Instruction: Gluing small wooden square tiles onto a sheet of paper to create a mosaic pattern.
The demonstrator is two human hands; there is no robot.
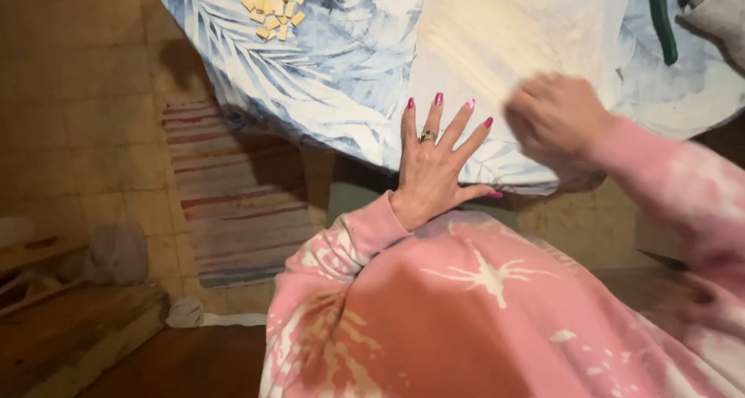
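**Two hands at the pale sheet on the leaf-print counter**

At far left we are seeing a small heap of tan blocks (272, 8) lying well apart from both hands. Our left hand (434, 165) is lying flat, fingers spread, holding nothing, pressing the blue cloth at the edge of the counter (326, 72) just beside the pale sheet's (504, 33) near corner. The sheet is stretching up and right from it. Our right hand (555, 122), blurred, is hovering over the sheet's near edge, the nearer of the two; whether its grip is clenched we cannot tell.
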